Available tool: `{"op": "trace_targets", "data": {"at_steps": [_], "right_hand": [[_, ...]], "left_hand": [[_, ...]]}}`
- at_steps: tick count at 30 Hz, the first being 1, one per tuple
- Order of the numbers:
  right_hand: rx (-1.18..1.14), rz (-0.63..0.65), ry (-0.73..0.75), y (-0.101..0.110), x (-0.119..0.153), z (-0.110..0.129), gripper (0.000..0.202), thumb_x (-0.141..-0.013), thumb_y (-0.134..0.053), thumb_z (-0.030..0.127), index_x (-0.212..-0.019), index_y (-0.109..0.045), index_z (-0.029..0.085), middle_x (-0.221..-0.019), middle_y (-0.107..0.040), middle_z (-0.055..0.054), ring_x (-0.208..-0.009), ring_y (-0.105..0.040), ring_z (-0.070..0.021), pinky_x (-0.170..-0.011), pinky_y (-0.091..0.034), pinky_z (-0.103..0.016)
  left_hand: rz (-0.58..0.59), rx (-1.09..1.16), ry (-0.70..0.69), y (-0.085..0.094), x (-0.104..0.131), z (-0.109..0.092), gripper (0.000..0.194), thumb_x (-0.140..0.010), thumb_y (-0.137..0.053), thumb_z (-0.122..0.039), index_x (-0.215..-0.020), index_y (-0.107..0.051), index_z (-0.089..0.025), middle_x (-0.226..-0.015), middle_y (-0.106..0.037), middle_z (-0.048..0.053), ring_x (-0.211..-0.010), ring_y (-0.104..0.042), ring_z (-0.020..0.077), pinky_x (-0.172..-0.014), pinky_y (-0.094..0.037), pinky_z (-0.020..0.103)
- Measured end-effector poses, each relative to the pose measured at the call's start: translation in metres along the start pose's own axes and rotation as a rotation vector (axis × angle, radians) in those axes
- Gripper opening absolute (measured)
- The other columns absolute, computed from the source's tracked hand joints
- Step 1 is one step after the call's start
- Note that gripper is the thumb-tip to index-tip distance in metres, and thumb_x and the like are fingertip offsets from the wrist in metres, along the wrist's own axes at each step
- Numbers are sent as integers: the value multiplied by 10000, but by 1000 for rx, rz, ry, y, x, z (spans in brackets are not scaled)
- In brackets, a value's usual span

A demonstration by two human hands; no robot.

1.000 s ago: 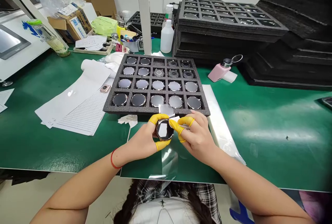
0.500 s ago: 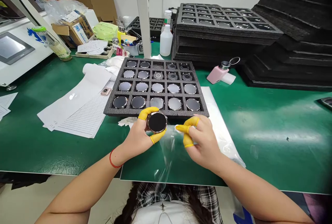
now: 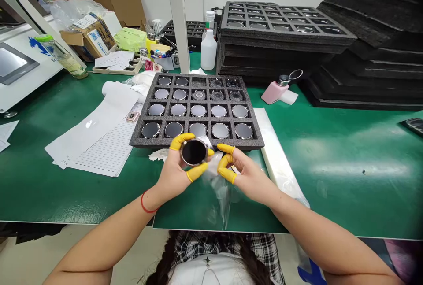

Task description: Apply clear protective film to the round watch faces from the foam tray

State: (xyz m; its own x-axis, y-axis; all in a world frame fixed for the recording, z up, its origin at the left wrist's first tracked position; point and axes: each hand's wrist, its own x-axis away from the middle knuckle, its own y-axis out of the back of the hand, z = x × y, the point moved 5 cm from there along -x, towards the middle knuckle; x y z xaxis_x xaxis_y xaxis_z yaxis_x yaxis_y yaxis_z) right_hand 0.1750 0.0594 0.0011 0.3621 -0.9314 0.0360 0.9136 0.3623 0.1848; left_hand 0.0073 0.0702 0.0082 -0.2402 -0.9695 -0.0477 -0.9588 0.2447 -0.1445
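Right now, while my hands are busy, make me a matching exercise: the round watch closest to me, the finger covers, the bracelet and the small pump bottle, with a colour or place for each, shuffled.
Things:
1. Round watch
2. Finger covers
3. Bracelet
4. Pump bottle

Colours and places:
A. Red
B. To the right of the near foam tray
C. Held in the left hand
D. Yellow

Pairs: 1-C, 2-D, 3-A, 4-B
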Motion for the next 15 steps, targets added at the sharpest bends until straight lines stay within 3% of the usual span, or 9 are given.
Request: {"op": "trace_targets", "data": {"at_steps": [4,10,15], "right_hand": [[101,87,64,-4,5,6,478,-843,-546,169,-1298,-406,214,-877,-611,-13,-873,-580,-155,-849,-480,-369],[246,-33,122,-1,5,7,532,-848,-580,229,-1337,-371,230,-880,-638,-3,-894,-603,-172,-870,-478,-390],[531,-168,379,1,8,18,367,-883,-537,179,-1241,-471,227,-886,-642,-24,-818,-582,-181,-756,-468,-345]], "left_hand": [[-21,174,65,7,-10,-2,596,-748,-740,-188,-1201,-359,-256,-1019,-661,13,-970,-687,185,-940,-533,358],[39,144,177,1,-5,7,671,-734,-756,-287,-1251,-333,-224,-1107,-656,87,-1007,-677,252,-945,-526,420],[67,132,262,-4,-4,10,673,-720,-761,-325,-1239,-346,-214,-1145,-625,96,-973,-689,250,-947,-516,407]]}}
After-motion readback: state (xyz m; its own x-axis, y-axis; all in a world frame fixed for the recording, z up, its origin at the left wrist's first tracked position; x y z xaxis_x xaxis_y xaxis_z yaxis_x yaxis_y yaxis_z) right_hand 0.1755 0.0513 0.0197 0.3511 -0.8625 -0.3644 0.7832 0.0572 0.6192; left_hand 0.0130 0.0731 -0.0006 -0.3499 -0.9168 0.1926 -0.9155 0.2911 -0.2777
